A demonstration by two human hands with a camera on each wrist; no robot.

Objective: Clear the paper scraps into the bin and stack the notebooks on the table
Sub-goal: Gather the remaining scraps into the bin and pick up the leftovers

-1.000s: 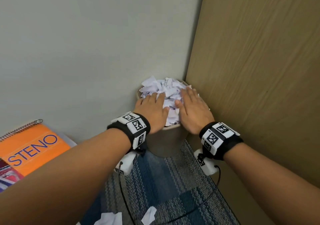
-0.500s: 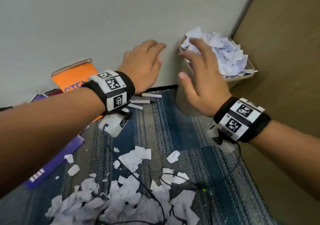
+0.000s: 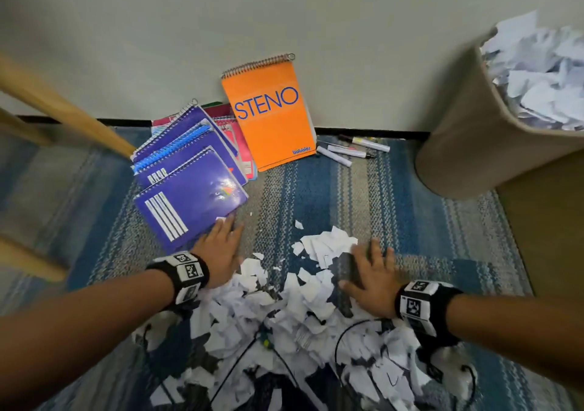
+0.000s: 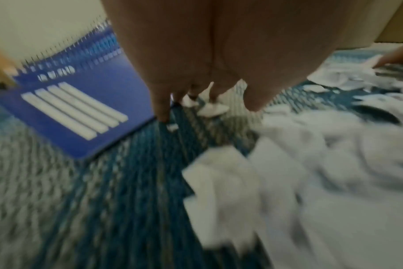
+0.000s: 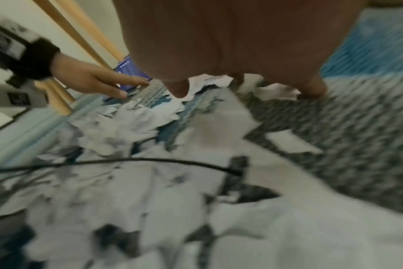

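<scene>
White paper scraps (image 3: pixel 284 309) litter the striped rug (image 3: pixel 347 189); left hand (image 3: pixel 219 254) and right hand (image 3: pixel 371 279) hover flat over them, fingers straight, grasping nothing.

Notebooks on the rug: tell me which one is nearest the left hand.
The front purple notebook with four white bars, lowest in the fan; the left hand is at its near corner. The orange STENO pad leans far back.

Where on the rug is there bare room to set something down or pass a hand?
Free: the rug between the STENO pad, the markers, the bin and the paper scraps; also the strip right of the right hand. Crowded: the scrap pile between both hands, crossed by cables, and the purple notebooks by the left hand.
</scene>
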